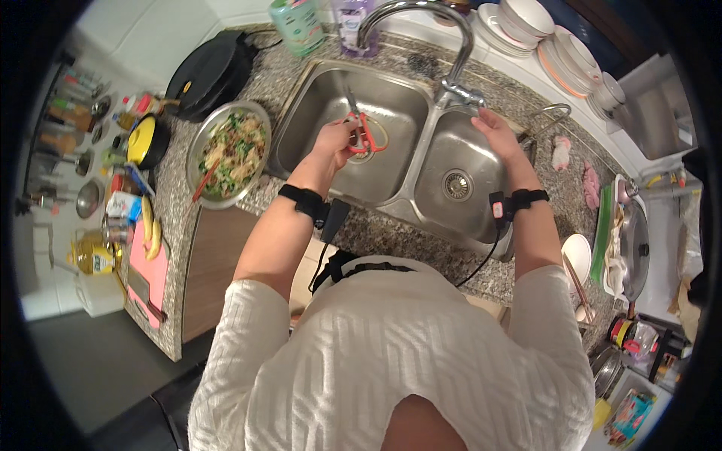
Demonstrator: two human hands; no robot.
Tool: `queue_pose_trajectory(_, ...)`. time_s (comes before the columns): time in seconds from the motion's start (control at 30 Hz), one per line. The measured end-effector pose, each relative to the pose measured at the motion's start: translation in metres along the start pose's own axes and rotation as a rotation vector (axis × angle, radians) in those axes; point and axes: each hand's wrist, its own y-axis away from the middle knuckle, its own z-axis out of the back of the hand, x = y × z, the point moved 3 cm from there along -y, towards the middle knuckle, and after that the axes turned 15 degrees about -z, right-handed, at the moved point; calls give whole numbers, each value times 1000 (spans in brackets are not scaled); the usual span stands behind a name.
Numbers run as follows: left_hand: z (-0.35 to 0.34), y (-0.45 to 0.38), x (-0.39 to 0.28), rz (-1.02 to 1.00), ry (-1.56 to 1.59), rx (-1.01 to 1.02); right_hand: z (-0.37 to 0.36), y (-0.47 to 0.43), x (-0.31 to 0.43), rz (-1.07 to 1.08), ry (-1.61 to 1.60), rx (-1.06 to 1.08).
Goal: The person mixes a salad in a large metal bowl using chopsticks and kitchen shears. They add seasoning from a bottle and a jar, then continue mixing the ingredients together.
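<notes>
My left hand grips the red handles of a pair of scissors over the left basin of a steel double sink. The blades point away from me, toward the far wall of that basin. A pale ring-shaped thing shows behind the handles, near the drain. My right hand is at the right basin, just below the base of the chrome faucet, its fingers apart and nothing seen in it. Both wrists wear black straps with small devices and cables.
Left of the sink are a metal bowl of mixed food, a black appliance and a pink cutting board with bananas and a knife. Stacked dishes line the back right ledge. A white bowl with chopsticks stands at the right.
</notes>
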Motion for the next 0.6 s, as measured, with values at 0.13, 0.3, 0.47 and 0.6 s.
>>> queue_pose_trajectory(0.13,-9,-30,-15,3,-28,29,-3,8,5,-3,63,-29)
queue_pose_trajectory(0.3,-23,-51,-36,-34,-23,106,-30,20,32,26,280,17)
queue_pose_trajectory(0.47,-19,-45,-49,-15,-70,61,-92,16,93,160,200,248)
queue_pose_trajectory(0.6,-14,-37,-57,-34,-105,76,-149,3,129,-126,-160,419)
